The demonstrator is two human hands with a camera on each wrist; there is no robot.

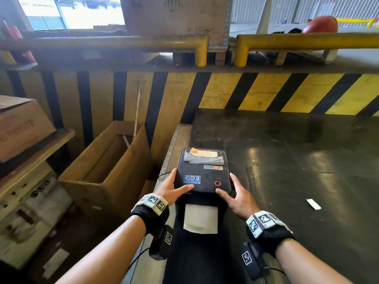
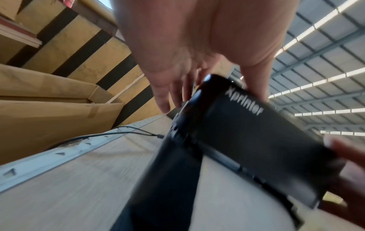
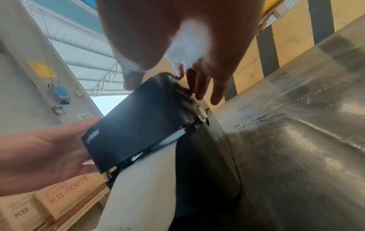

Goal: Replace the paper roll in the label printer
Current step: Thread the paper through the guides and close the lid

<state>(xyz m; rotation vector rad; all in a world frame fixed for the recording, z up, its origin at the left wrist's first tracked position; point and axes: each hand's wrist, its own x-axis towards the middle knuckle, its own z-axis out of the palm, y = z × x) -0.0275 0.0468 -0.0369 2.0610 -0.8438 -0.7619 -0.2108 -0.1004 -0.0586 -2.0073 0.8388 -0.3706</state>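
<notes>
Black label printer [image 1: 203,173] sits at the left edge of the dark bench [image 1: 297,160], near you, with its lid down or nearly so. White paper [image 1: 200,220] hangs out of the front slot toward you. Your left hand [image 1: 170,189] is on the printer's left side, thumb lying straight across the lid's front corner by the blue sticker [image 1: 192,179], the other fingers down the side wall. Your right hand [image 1: 238,196] mirrors it on the right side, thumb on the lid near the red ring button [image 1: 217,183], fingers along the right wall. Both hands look relaxed and spread, fingers fairly straight, touching the case rather than curled round it.

Left wrist view: your left hand's fingers [image 2: 166,96] are spread beside the printer's black front lip [image 2: 256,132], which reads "Xprinter"; a black cable [image 2: 126,132] runs to the printer's side. This frame is blurred. Right wrist view: your right hand's fingers [image 3: 207,84] are spread next to a white round latch [image 3: 201,115] on the printer's side, and the white paper [image 3: 142,187] comes out from under the lip.

Tan tape or a label [image 1: 203,153] is stuck on the lid's window. Off the bench to your left stands an open cardboard box [image 1: 110,167]; a white slip [image 1: 313,204] lies on the bench to the right, well apart from the printer. Behind runs a yellow-and-black striped wall [image 1: 266,91].
</notes>
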